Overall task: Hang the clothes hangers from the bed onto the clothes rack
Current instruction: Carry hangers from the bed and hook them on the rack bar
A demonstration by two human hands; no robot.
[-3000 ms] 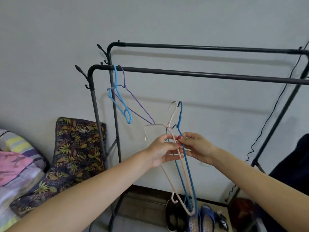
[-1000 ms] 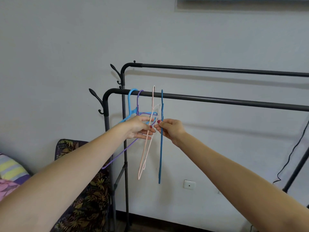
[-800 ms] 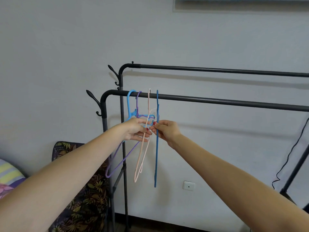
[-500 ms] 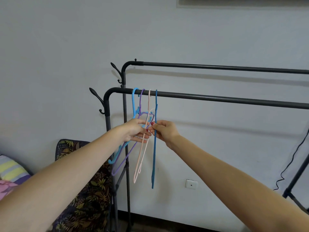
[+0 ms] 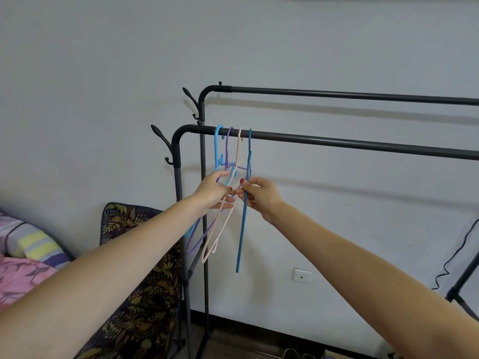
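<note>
Several hangers hook over the near bar of the black clothes rack (image 5: 337, 142), close to its left end: a light blue hanger (image 5: 217, 149), a purple hanger (image 5: 227, 151), a pale pink hanger (image 5: 220, 218) and a dark blue hanger (image 5: 242, 229). My left hand (image 5: 216, 189) holds the pale pink hanger's arm, with the light blue and purple ones just behind its fingers. My right hand (image 5: 258, 193) pinches the dark blue hanger's arm between thumb and fingers. The two hands almost touch each other.
A second, higher rack bar (image 5: 350, 94) runs behind the near one. Coat hooks (image 5: 160, 136) stick out at the rack's left end. A leaf-patterned cushion (image 5: 134, 268) and striped and pink bedding (image 5: 28, 257) lie lower left. A wall socket (image 5: 301, 275) and a black cable (image 5: 456, 255) sit at the right.
Three seconds ago I held the pink and dark blue hangers below the bar. Now both hook over it beside the light blue and purple ones, and my hands still hold them.
</note>
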